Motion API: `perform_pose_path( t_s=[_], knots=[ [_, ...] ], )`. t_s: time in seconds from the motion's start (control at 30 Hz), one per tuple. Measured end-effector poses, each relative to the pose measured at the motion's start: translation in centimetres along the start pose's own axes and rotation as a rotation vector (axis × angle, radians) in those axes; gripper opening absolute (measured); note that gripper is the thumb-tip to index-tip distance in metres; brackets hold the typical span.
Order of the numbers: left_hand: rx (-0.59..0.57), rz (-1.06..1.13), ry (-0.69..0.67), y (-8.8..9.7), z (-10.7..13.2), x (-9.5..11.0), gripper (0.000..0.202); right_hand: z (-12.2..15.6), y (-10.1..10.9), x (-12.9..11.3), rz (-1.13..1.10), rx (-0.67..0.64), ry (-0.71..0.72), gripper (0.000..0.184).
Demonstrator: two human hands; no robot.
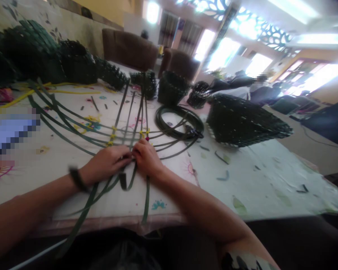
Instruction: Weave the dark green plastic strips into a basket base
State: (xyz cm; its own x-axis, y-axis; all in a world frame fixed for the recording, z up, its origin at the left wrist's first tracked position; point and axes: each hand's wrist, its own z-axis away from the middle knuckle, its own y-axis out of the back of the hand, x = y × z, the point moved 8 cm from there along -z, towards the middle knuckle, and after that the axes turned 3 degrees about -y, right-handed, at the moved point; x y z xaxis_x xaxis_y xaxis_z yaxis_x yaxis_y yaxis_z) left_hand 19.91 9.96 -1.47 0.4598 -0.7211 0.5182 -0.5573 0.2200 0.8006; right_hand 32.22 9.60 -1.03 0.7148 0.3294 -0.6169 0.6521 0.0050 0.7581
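Long dark green strips (pixel 73 129) cross each other in an open grid on the table, tied at some crossings with small yellow ties (pixel 110 143). My left hand (pixel 114 160) is closed with its fingertips on a green strip at the grid's near side. Right beside it, my right hand (pixel 147 156) pinches at the same spot, its fingertips meeting the left ones. A folded strip (pixel 124 182) loops down below the hands. More strip ends (pixel 146 202) reach toward the table's front edge. My fingers hide the exact crossing they grip.
A coil of green strip (pixel 159 120) lies behind my right hand, with a large dark woven basket (pixel 242 120) to its right. Several woven baskets (pixel 171 88) line the back. Strip scraps (pixel 222 157) litter the right side. A blurred-out flat object (pixel 8 129) lies left.
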Motion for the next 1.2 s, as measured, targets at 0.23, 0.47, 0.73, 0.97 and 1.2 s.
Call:
perform_pose_path(
  t_s=[0.23,0.47,0.73,0.97,1.2],
  knots=[
    [0.020,-0.004,0.162,0.7,1.1,-2.3,0.025,0.3,-0.1,0.5,0.081,-0.029,0.037,0.029],
    [0.061,0.066,0.146,1.6,0.3,-0.8,0.034,0.5,0.2,0.1,0.096,-0.058,0.054,0.031],
    [-0.045,-0.074,0.063,0.7,0.1,-0.4,0.021,0.4,0.1,0.0,0.148,-0.066,0.044,0.027],
    [-0.051,-0.110,-0.007,0.2,0.5,0.4,0.020,0.4,-0.4,-0.4,0.252,-0.093,0.001,0.016],
    [-0.117,-0.045,0.157,0.4,-0.3,-1.6,0.011,0.2,-0.3,-0.6,0.282,-0.140,-0.034,0.016]
  ],
)
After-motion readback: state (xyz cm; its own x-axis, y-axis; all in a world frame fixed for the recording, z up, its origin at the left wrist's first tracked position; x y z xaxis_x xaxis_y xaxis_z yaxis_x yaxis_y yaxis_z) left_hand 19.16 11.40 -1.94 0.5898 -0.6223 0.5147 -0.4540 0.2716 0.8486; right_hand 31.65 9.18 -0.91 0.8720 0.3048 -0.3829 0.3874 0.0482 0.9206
